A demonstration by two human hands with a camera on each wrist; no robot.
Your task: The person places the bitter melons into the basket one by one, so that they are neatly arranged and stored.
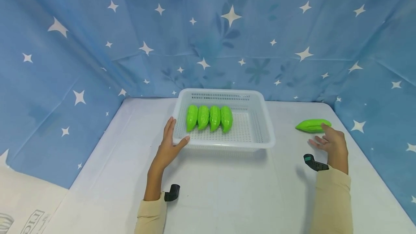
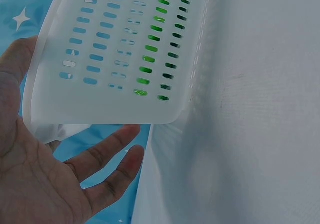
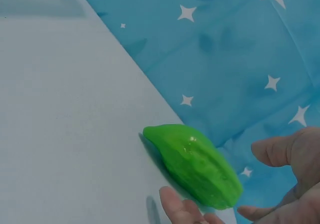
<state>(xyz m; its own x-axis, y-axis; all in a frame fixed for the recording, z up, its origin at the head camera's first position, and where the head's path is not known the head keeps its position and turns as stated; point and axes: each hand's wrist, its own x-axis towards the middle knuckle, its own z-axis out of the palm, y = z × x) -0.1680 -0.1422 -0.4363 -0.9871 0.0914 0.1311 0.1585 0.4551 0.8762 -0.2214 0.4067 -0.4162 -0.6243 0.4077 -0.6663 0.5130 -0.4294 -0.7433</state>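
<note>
A white plastic basket stands on the table, with several bright green bitter melons lined up in its left part. My left hand holds the basket's near left corner. The thumb lies over the rim, and two fingers spread out below the corner in the left wrist view. One more bitter melon lies on the table to the right. Beside it is my right hand, thumb and fingers apart around the melon's near end and not closed on it. The right wrist view shows this bitter melon between fingertips and thumb.
A white cloth covers the table. Blue star-patterned curtain hangs behind it and along both sides. A dark camera mount sits at the left wrist, another mount at the right. Printed pale cloth shows at the lower left.
</note>
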